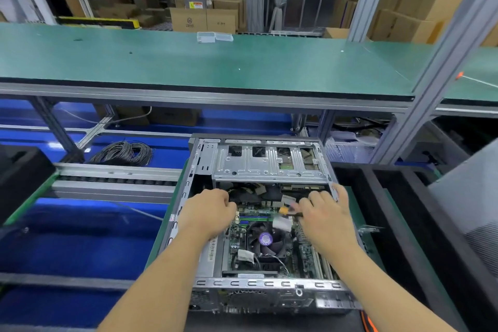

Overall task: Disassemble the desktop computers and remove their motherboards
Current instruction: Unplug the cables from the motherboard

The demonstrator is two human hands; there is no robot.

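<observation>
**Both hands in the case, cables coming off the board**

The motherboard (269, 240) is sitting flat in the floor of the open desktop case (258, 284), which is lying on its side on the near bench, right in front of the person. The round CPU fan (265, 240) is sitting mid-board, with the steel drive cage (269, 162) spanning the far half of the case. The right hand (326, 219) is working over the board's right side, fingers curling in and apparently pinching a cable with a yellow connector (283, 210); blur is smearing the exact grip. The left hand (208, 209) is reaching under the cage edge at the far left, fingers curled; whether they are holding anything, I cannot tell.

By my reading this is the unplugging stage, with the board not yet free. Doing it well is looking like this: gripping the plug body rather than the wires, pulling straight along the socket, and bracing the case with the other hand.

Further out, a coil of dark cable (124, 152) is lying to the far left, and a green-topped shelf (188, 62) is running across behind.
</observation>
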